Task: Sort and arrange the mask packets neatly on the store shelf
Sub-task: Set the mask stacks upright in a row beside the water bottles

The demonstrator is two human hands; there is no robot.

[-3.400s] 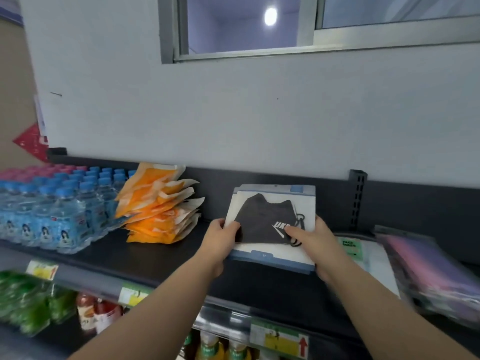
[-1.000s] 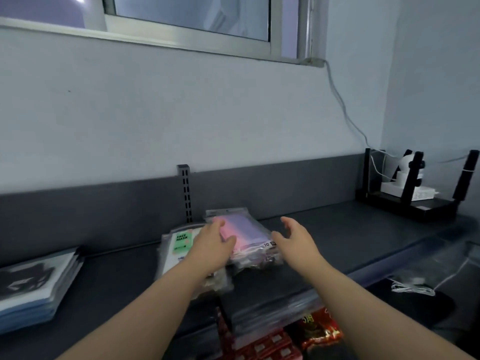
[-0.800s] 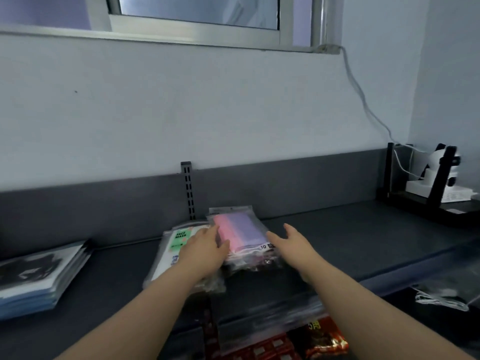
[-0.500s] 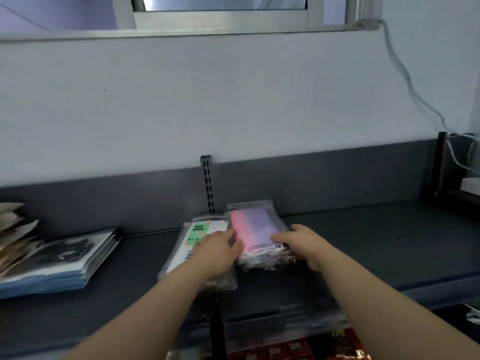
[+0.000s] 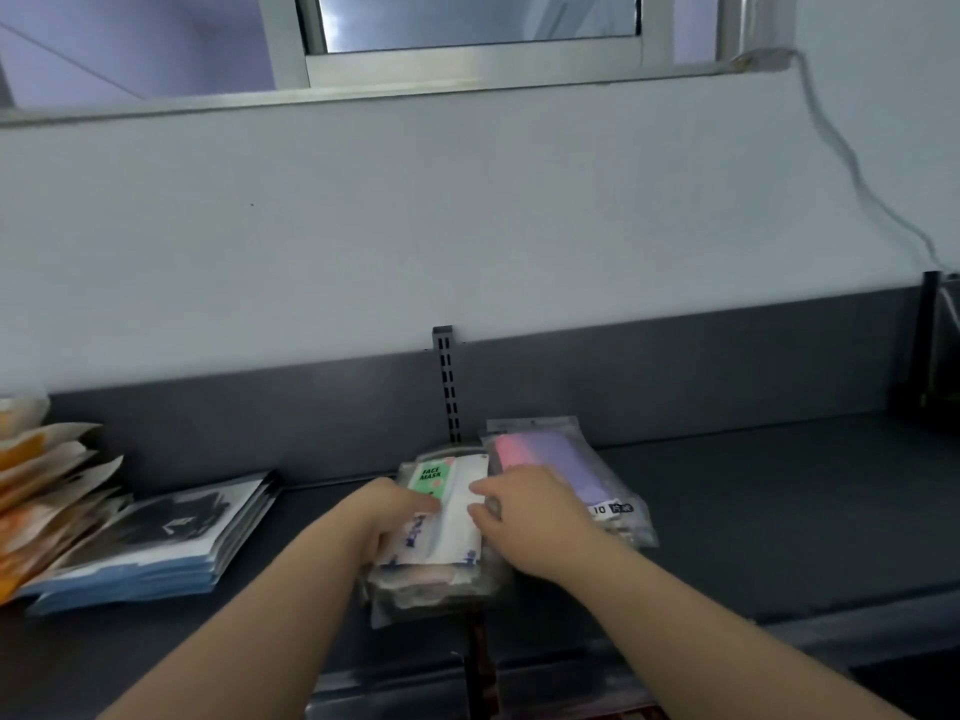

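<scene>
The left hand (image 5: 395, 511) grips the left edge of a clear plastic packet of white masks (image 5: 453, 517) with a green "FACE MASK" label. Its thumb lies on top by the label and its fingers curl down the side, out of sight. The right hand (image 5: 524, 517) holds the same packet at its right edge, fingers bent and pinching it. This packet tops a loose pile of clear packets (image 5: 431, 584) that lies between and under both hands on the dark grey shelf (image 5: 779, 511).

Just beyond the right hand, touching its outer side, lies a clear packet of pink and purple masks (image 5: 566, 470). Well out past the left hand sits a stack of flat white-and-blue packets (image 5: 171, 543) printed with a black mask, and farther that way a fan of orange-and-white pouches (image 5: 36, 491). A slotted metal upright (image 5: 447, 381) stands beyond the hands.
</scene>
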